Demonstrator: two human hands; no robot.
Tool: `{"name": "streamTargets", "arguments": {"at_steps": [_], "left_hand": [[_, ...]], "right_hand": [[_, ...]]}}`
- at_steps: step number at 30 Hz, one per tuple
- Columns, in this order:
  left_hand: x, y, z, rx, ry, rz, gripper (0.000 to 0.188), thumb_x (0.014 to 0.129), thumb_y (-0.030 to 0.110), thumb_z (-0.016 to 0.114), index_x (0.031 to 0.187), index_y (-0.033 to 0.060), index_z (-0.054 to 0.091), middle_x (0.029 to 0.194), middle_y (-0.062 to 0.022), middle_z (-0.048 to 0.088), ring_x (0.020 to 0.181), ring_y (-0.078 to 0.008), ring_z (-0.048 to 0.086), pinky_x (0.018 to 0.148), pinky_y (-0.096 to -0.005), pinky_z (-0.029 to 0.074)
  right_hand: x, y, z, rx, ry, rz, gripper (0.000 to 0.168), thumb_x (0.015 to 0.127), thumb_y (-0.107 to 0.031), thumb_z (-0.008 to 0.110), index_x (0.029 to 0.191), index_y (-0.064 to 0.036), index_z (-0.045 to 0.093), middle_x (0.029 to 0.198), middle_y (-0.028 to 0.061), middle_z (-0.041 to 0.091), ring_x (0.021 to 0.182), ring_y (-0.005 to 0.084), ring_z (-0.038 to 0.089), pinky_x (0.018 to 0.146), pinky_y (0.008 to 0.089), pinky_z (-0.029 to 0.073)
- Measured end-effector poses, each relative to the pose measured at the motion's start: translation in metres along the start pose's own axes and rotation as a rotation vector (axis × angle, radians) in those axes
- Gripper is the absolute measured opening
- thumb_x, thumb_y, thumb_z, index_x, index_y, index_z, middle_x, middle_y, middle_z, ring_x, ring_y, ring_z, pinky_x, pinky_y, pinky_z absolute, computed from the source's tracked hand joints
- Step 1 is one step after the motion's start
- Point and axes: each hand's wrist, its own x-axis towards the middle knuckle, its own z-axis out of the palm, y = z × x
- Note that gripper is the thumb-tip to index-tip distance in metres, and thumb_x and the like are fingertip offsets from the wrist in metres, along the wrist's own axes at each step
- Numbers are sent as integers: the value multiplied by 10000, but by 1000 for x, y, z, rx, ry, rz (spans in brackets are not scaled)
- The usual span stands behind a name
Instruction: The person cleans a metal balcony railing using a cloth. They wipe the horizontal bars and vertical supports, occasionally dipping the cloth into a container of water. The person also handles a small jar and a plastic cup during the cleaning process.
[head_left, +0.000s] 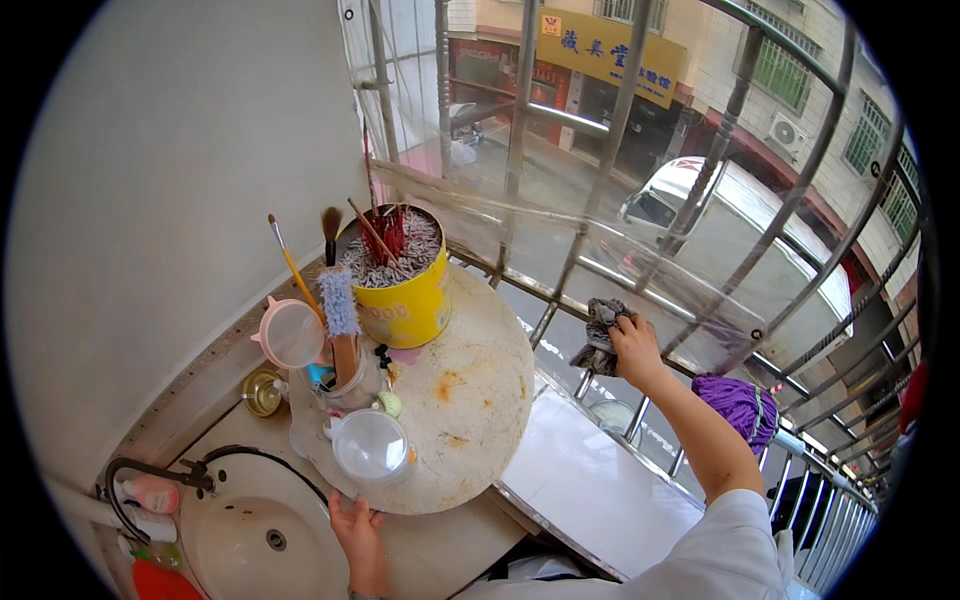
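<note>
My right hand (637, 352) grips a crumpled dark grey rag (601, 337) against the lower metal bars of the window grille (577, 255). Lower left, my left hand (358, 544) holds the near rim of a round, stained board (480, 420), which lies over the counter beside the sink. On the board stands a yellow tin (409, 311) full of ash and red incense stick ends. Near it are a clear jar (356, 390) holding brushes and tools, a pink-rimmed strainer (294, 335) and a clear lidded container (371, 446).
A washbasin (255, 532) with a dark faucet (161, 476) is at lower left, bottles beside it. A white ledge (600, 457) runs below the bars. Purple mop strands (739, 412) hang right of my forearm. Clear plastic sheeting (660, 274) covers part of the grille; a truck (772, 225) stands outside.
</note>
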Motion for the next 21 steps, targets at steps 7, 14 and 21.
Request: {"name": "streamTargets", "arguments": {"at_steps": [7,14,21], "left_hand": [[3,-9,-11,16,6,-17,453,871,54,433,1269,75,217,1096,-144,496,928,-248,556,721,-379,487],[4,-3,-7,-17,-55,-36,451,872,67,438,1262,80,213,1124,-149,465,948,-263,544,739,-395,476],[9,-6,-15,-46,-60,-36,453,870,75,444,1259,80,211,1134,-142,458,968,-272,532,764,-404,465]], "right_hand": [[-52,19,-26,235,119,201,477,560,62,513,1021,-49,563,1097,164,484,985,350,438,853,419,373],[-35,-29,31,541,122,385,504,590,60,506,1083,-42,538,1153,176,441,1061,360,398,912,399,353],[-7,-23,-1,292,429,190,506,551,63,529,1036,-76,560,1105,116,459,970,321,441,824,408,389]]}}
